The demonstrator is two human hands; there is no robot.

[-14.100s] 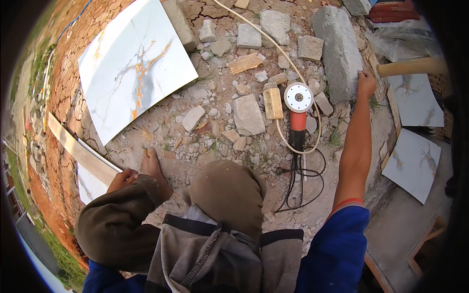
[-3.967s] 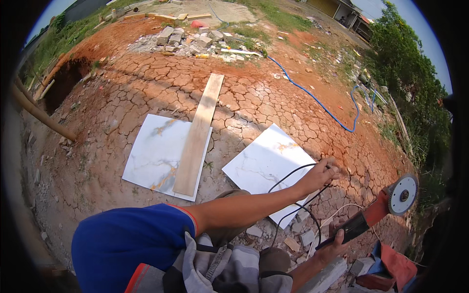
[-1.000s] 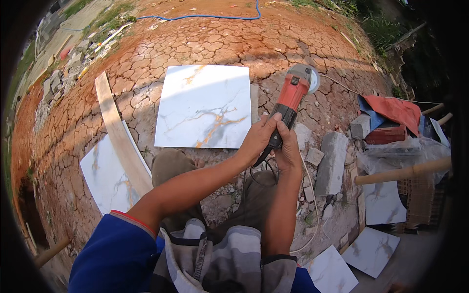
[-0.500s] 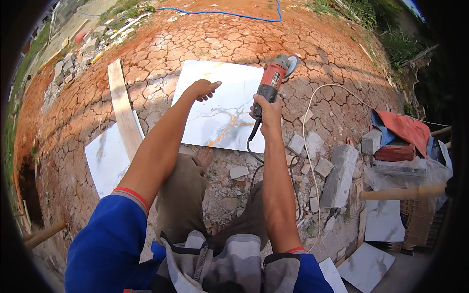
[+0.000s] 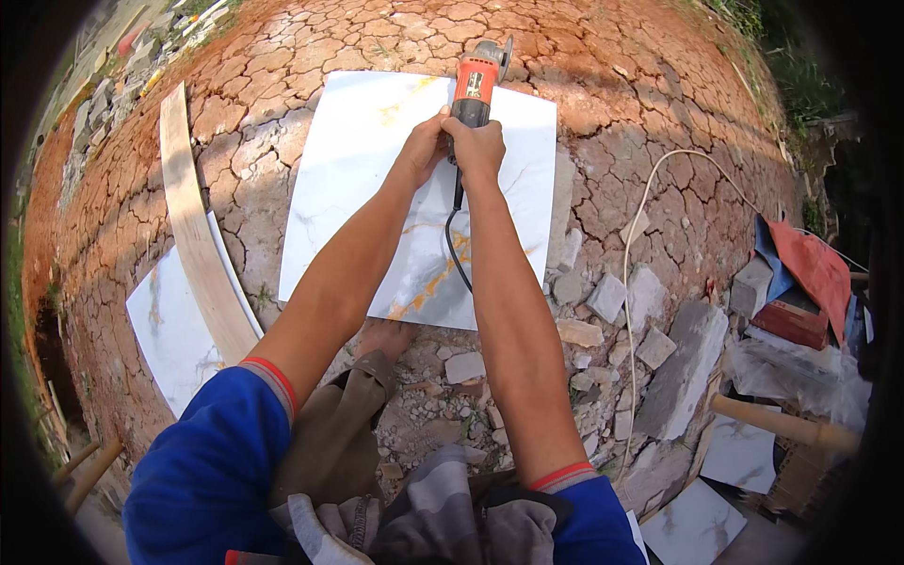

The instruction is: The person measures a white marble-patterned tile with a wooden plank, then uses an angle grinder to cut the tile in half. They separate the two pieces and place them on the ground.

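A red and black angle grinder (image 5: 476, 81) is held over the far part of a large white marbled tile (image 5: 348, 198) with grey and orange veins. My right hand (image 5: 478, 147) is wrapped round its black rear handle. My left hand (image 5: 427, 149) is closed against the handle's left side, with most of its fingertips hidden. The disc (image 5: 507, 58) points away from me, near the tile's far edge, and is seen almost edge-on. From the handle the black cord (image 5: 452, 235) hangs down across the tile.
Left of the tile, a wooden plank (image 5: 193, 226) lies over another marbled tile (image 5: 169, 325). Broken concrete blocks (image 5: 683, 367) and rubble are at the right, crossed by a pale cable (image 5: 633, 273). A red cloth (image 5: 808, 268) and tile pieces (image 5: 695, 527) lie farther right. Cracked red earth (image 5: 650, 85) surrounds these.
My left hand has moved from above the tile to the grinder's handle. The grinder has come left and turned more upright in view. The view has also shifted.
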